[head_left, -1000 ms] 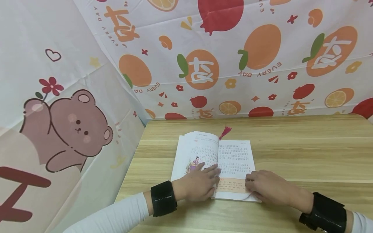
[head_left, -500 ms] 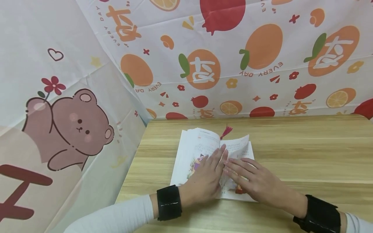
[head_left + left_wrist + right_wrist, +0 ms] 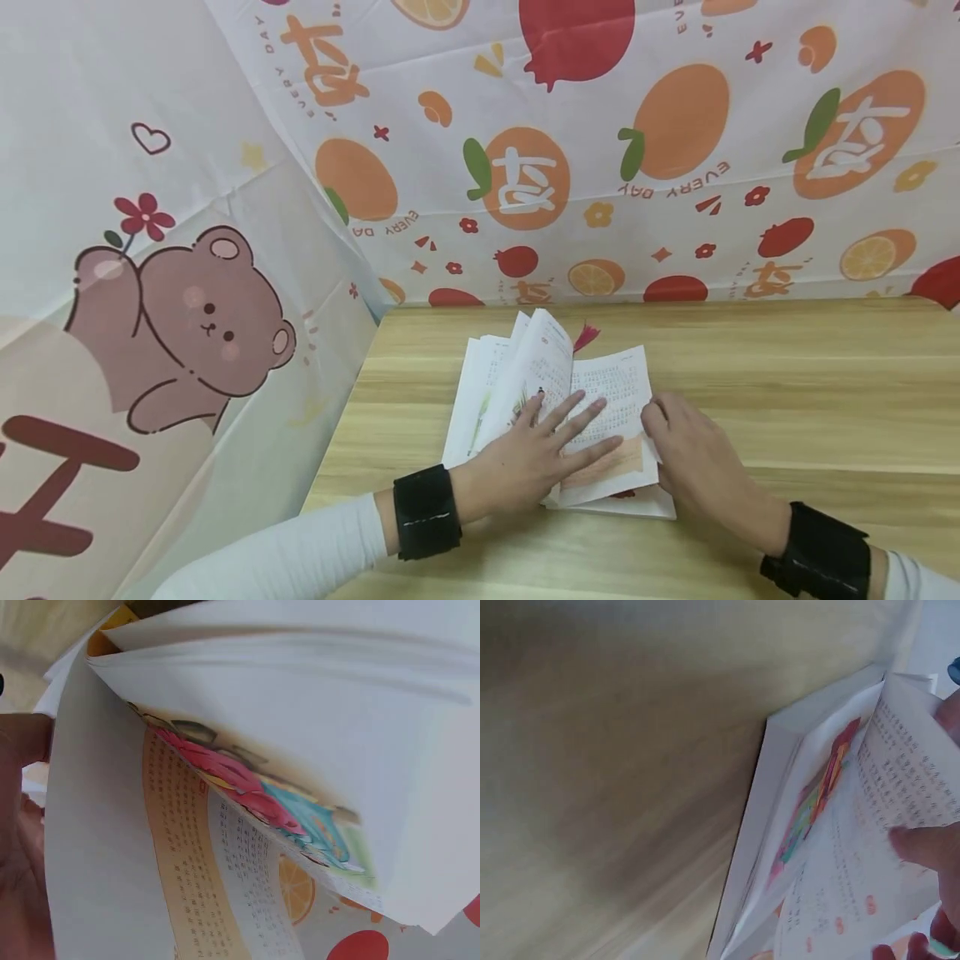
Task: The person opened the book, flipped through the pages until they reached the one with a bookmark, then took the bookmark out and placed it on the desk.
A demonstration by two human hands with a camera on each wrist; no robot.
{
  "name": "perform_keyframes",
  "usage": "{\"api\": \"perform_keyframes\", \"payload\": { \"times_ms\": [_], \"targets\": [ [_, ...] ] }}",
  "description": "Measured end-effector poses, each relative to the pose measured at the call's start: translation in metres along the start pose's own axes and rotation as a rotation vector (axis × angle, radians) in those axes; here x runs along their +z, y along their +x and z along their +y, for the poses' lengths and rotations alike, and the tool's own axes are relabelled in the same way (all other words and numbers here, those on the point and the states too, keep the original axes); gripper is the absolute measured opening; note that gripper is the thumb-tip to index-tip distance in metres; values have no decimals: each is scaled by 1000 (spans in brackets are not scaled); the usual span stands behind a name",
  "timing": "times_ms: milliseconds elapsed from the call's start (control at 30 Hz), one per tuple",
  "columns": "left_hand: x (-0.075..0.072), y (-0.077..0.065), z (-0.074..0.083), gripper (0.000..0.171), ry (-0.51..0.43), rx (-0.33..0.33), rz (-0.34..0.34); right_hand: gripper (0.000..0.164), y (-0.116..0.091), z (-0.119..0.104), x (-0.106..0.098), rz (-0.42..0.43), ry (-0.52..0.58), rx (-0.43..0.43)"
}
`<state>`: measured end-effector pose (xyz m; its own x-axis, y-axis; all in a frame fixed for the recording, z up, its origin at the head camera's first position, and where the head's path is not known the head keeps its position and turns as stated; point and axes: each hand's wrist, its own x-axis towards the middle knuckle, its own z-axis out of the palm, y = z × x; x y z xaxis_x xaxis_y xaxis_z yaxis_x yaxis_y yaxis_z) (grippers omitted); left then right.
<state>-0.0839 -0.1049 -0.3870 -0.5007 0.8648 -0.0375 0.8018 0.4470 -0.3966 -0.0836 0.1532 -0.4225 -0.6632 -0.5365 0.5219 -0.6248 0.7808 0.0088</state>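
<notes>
An open book (image 3: 660, 504) with printed text and coloured pictures lies on the wooden table in the head view. My left hand (image 3: 517, 458) rests across its middle, fingers spread over the right-hand page (image 3: 611, 387). On the left side, several leaves (image 3: 543, 354) stand raised and curved near the spine. At the right edge of the lifted right-hand page, my right hand (image 3: 693, 454) pinches the paper with curled fingers. The right wrist view shows the thumb (image 3: 919, 846) against that printed leaf, a coloured picture (image 3: 817, 795) on the page beneath. Raised leaves (image 3: 300, 750) fill much of the left wrist view.
A red tassel (image 3: 587, 336) sticks out past the book's top edge. The wooden table (image 3: 810, 400) extends to the right. Behind it hangs a fruit-print cloth (image 3: 600, 167), and a bear-print cloth (image 3: 210, 325) is on the left.
My right hand swept left over the book with a lifted page, then returned to the right edge. The left-hand leaves have risen near the spine. My left hand's fingers have spread rightward.
</notes>
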Motion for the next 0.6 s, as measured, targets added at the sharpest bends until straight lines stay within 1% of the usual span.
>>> {"api": "perform_keyframes", "payload": {
  "times_ms": [67,100,133,167,200,233,300,333,367,400,433,467,533,600],
  "targets": [
    [0,-1,-1,99,27,26,43,38,1,-1,0,-36,12,54],
    [0,-2,-1,97,61,51,73,34,2,-2,0,-64,26,64],
    [0,-2,0,94,110,85,106,30,2,-2,0,-90,41,55],
    [0,-2,0,88,161,125,143,25,2,-3,2,-111,83,32],
    [0,-2,1,81,210,166,180,23,2,-4,3,-131,127,-5],
    [-1,-3,1,75,243,208,205,22,1,-5,5,-144,162,-72],
    [-3,-3,4,61,259,281,230,30,-2,-7,9,-159,217,-230],
    [-5,-3,5,54,255,307,232,33,-3,-8,12,-162,239,-300],
    [-7,-3,6,47,246,327,223,33,-4,-10,13,-173,254,-355],
    [-10,-3,7,42,234,335,204,35,-5,-10,14,-185,243,-403],
    [-13,-2,8,38,225,331,171,37,-6,-11,15,-198,230,-441],
    [-14,-2,8,36,223,313,143,41,-6,-12,16,-221,222,-455],
    [-16,-3,8,29,243,236,74,50,-7,-14,15,-281,214,-457],
    [-14,-4,6,29,253,141,-12,58,-8,-14,13,-345,215,-439]
  ]
}}
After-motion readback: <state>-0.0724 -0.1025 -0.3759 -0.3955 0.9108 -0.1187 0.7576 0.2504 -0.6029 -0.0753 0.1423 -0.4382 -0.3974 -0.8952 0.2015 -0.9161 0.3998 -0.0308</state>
